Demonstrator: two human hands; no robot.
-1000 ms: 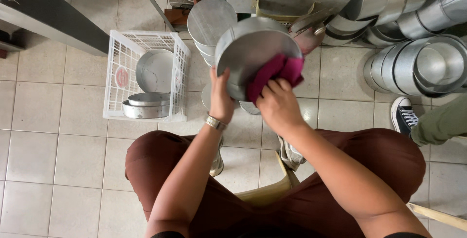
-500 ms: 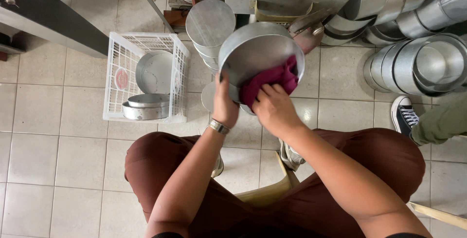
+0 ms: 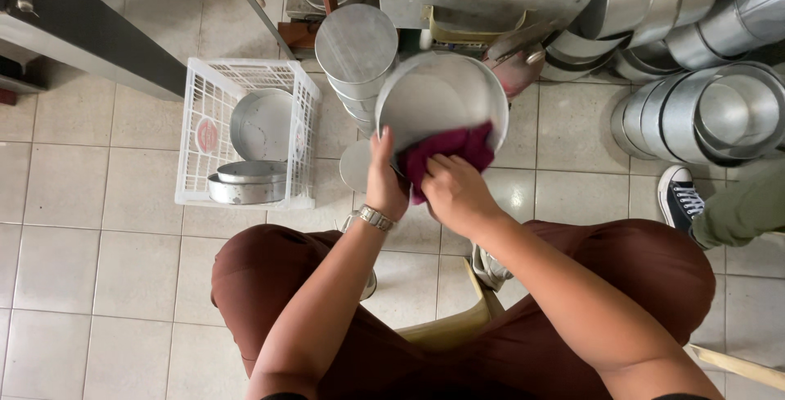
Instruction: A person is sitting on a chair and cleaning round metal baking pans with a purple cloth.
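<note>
Left hand [image 3: 384, 181] grips the pan [image 3: 441, 101] rim; right hand [image 3: 454, 191] presses a cloth [image 3: 448, 148] inside; pale tiled floor [image 3: 90, 228]; white crate [image 3: 245, 132] near its left edge.

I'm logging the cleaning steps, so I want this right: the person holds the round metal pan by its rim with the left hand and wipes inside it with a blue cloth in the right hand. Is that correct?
Not quite: the cloth is magenta, not blue, as the head view shows. The rest stands: the left hand holds the round metal pan by its rim, and the right hand presses the cloth inside it.
</note>
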